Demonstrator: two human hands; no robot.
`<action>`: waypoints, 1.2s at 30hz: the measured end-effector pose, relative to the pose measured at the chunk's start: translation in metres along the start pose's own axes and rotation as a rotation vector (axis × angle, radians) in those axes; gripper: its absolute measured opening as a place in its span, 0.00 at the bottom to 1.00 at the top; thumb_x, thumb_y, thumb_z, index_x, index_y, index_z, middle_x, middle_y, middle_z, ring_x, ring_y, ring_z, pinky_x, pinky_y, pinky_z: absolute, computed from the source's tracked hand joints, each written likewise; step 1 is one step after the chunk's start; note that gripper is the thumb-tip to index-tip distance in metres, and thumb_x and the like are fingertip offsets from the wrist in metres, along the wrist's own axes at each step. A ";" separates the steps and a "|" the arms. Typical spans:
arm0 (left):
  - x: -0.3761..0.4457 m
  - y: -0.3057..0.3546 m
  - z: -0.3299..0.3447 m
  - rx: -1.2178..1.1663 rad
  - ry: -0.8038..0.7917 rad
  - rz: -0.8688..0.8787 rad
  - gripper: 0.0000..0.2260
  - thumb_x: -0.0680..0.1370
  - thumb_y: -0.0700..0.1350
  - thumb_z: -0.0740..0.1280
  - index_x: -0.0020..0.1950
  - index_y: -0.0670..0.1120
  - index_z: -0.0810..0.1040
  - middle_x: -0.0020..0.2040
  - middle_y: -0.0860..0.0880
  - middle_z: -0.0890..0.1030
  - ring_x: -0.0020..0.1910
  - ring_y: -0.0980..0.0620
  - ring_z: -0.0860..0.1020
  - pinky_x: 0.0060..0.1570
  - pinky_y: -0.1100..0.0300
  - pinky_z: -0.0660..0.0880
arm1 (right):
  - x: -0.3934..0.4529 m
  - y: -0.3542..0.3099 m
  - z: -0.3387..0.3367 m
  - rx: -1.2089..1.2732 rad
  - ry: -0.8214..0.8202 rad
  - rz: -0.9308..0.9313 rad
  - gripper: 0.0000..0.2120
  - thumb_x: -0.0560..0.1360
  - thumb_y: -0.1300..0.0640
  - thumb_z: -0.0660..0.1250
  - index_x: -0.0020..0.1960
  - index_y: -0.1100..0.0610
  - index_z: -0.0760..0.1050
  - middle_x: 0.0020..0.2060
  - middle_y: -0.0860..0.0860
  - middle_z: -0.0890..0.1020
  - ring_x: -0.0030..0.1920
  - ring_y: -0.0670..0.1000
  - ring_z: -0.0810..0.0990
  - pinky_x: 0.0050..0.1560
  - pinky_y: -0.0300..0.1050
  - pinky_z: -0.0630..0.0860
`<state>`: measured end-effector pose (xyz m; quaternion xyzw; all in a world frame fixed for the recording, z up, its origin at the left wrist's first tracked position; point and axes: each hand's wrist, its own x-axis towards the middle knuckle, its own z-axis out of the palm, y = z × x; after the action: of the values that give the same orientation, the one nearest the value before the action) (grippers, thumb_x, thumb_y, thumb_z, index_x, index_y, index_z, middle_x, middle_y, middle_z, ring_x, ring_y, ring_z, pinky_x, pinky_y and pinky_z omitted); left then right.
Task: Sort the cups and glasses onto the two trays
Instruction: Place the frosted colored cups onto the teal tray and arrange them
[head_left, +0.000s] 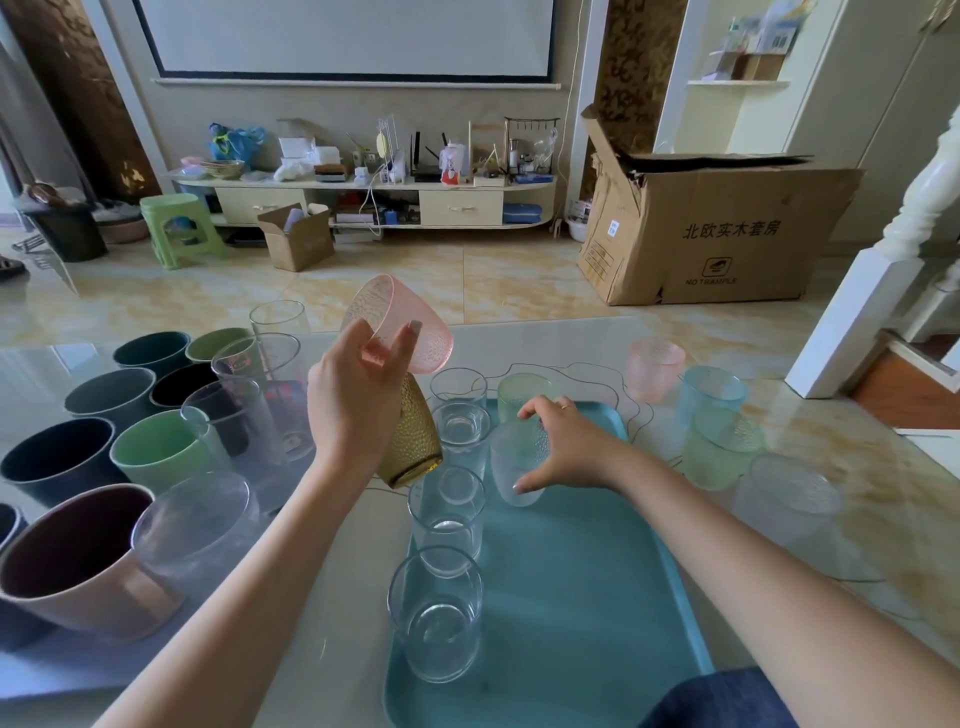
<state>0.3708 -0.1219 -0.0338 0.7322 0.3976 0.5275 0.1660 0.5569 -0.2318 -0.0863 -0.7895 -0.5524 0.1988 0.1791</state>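
Nearest you, a column of clear glasses (435, 613) stands upright along the left edge of the teal tray (582, 597), running away from you. Just right of that column, your right hand (566, 449) curls its thumb and fingers round a frosted dimpled glass (514, 462), which leans with its mouth toward the far right and its base low over the tray floor; bare tray lies to its near right, so setting it upright there looks like your next move. Your left hand (350, 400) is higher and left of it, holding two tumblers at once: an amber glass (413, 447) hanging below the palm, long axis near vertical, and a pink glass (400, 322) pinched above, tilted far-left. Coloured cups (78, 556) crowd the left side. Dimpled glasses (722, 441) wait at right, nearer your right hand. Far off, a cardboard box (717, 234) reads "北欧实木套房" and "NO TRAMPLE".
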 end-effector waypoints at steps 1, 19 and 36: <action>0.000 0.000 0.000 0.005 0.001 0.002 0.22 0.75 0.59 0.63 0.35 0.40 0.71 0.33 0.49 0.76 0.33 0.45 0.74 0.33 0.57 0.65 | 0.000 0.000 0.000 -0.007 0.003 -0.001 0.41 0.62 0.51 0.79 0.67 0.55 0.61 0.63 0.55 0.63 0.62 0.53 0.69 0.59 0.40 0.65; -0.010 0.037 -0.001 0.058 -0.212 0.383 0.20 0.67 0.61 0.69 0.33 0.47 0.65 0.24 0.53 0.73 0.23 0.51 0.66 0.26 0.63 0.62 | -0.032 -0.061 -0.041 0.212 0.484 -0.500 0.50 0.67 0.53 0.75 0.71 0.33 0.42 0.73 0.44 0.57 0.69 0.47 0.65 0.64 0.43 0.69; -0.015 0.059 -0.033 0.085 -0.113 0.411 0.26 0.68 0.64 0.65 0.54 0.45 0.76 0.24 0.49 0.78 0.22 0.47 0.73 0.29 0.60 0.69 | -0.104 0.025 -0.029 0.271 0.275 -0.106 0.17 0.58 0.45 0.79 0.37 0.37 0.70 0.49 0.36 0.79 0.49 0.32 0.77 0.46 0.33 0.72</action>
<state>0.3632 -0.1761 0.0085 0.8325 0.2521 0.4911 0.0462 0.5590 -0.3399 -0.0616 -0.7477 -0.5316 0.1519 0.3678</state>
